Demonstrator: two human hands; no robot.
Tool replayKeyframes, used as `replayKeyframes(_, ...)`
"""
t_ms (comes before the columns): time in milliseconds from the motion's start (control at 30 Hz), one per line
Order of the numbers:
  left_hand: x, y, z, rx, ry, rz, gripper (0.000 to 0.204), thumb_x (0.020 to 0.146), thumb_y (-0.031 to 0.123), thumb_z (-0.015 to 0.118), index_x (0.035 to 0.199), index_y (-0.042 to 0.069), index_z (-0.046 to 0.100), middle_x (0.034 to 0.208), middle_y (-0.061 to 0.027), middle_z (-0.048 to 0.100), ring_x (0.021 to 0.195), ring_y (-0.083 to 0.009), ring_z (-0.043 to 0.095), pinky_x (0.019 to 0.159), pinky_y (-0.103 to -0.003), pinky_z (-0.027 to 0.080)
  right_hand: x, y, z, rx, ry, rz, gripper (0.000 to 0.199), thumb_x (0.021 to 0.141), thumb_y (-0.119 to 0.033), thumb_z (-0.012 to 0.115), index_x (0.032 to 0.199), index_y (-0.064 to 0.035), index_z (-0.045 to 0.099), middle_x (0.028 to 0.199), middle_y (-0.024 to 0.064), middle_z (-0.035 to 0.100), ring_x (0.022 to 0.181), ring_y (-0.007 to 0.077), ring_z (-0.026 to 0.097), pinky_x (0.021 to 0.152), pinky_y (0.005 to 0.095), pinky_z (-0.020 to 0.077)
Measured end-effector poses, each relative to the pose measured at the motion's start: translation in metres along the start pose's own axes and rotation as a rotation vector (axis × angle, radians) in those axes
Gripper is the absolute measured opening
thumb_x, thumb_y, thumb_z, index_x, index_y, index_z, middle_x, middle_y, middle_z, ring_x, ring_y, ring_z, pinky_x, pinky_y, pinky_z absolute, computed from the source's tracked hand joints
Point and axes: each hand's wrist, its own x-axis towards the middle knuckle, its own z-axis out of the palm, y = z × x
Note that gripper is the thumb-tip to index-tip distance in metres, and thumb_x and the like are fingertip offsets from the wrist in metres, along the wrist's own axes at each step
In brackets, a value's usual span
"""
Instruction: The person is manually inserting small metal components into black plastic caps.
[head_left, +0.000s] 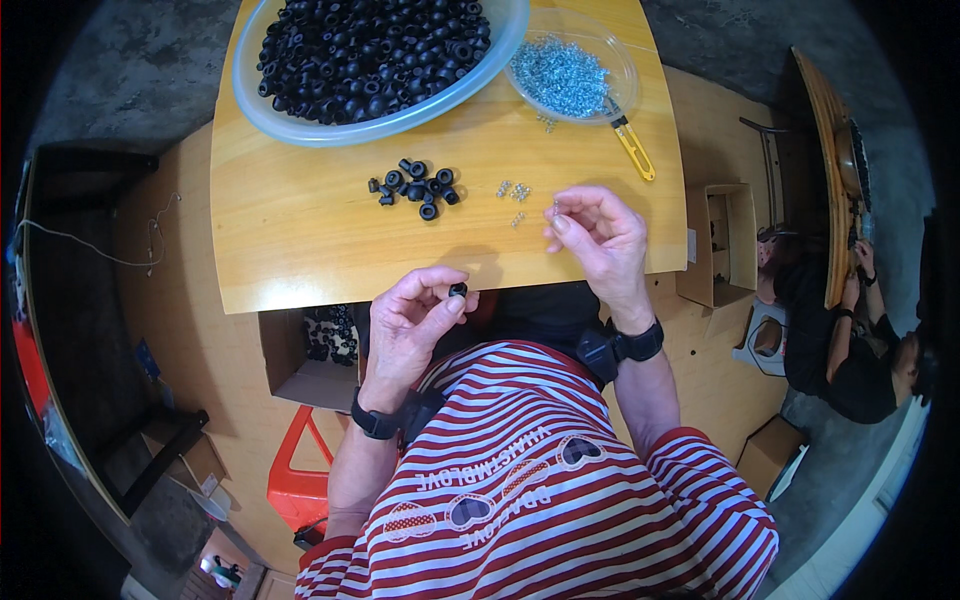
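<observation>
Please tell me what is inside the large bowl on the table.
Inside the large bowl, many small black parts lie heaped; the upper ones cover whatever lies underneath.

Saw a wide, translucent plastic basin [340,133] at the back of the yellow wooden surface [300,235], a round, clear plastic tub [624,75] to its right, yellow-handled metal snips [628,137] by the tub's front-right rim; before the basin, black rounded pieces [416,190], left of tiny clear pieces [521,192].

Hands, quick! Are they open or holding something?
Left hand: closed, holding a small black part.
Right hand: pinched closed, seemingly on a tiny shiny piece.
</observation>
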Motion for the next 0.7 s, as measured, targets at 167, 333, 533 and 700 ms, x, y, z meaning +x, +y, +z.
replayKeyframes(167, -0.002, 0.002, 0.002, -0.030, -0.010, 0.073, 0.025, 0.089, 0.004, 0.065, 0.113, -0.001, 0.062, 0.096, -0.0135, 0.070, 0.087, -0.0180, 0.067, 0.076, -0.028, 0.053, -0.016, -0.004, 0.016, 0.217, -0.146, 0.053, 0.018, 0.090, 0.001, 0.062, 0.107, 0.0008, 0.063, 0.089, 0.0043, 0.065, 0.078, 0.0098, 0.065, 0.066, 0.0226, 0.0545)
replayKeyframes(333, -0.005, 0.005, 0.004, -0.044, -0.016, 0.108, 0.028, 0.088, 0.005, 0.068, 0.114, -0.001, 0.062, 0.097, -0.0128, 0.070, 0.088, -0.0170, 0.067, 0.082, -0.030, 0.053, -0.026, -0.022, 0.037, 0.245, -0.317, 0.200, 0.018, 0.091, -0.002, 0.062, 0.108, 0.0009, 0.062, 0.088, 0.0042, 0.066, 0.076, 0.0089, 0.064, 0.065, 0.0225, 0.0538)
replayKeyframes(533, -0.010, 0.005, 0.001, -0.068, 0.000, 0.142, 0.029, 0.084, -0.009, 0.068, 0.112, -0.003, 0.062, 0.098, -0.0080, 0.068, 0.091, -0.0130, 0.065, 0.086, -0.027, 0.052, -0.026, -0.023, 0.043, 0.220, -0.413, 0.168, 0.012, 0.091, -0.002, 0.063, 0.102, 0.0005, 0.065, 0.090, 0.0052, 0.067, 0.075, 0.0071, 0.063, 0.065, 0.0212, 0.0524)
replayKeyframes(700, -0.010, 0.004, 0.003, 0.000, 0.015, 0.211, 0.032, 0.080, -0.010, 0.071, 0.110, -0.002, 0.064, 0.096, -0.0076, 0.068, 0.089, -0.0131, 0.065, 0.083, -0.026, 0.052, -0.025, -0.032, 0.046, 0.145, -0.396, 0.152, 0.008, 0.090, -0.002, 0.065, 0.097, -0.0002, 0.067, 0.084, 0.0022, 0.064, 0.074, 0.0061, 0.060, 0.065, 0.0201, 0.0488)
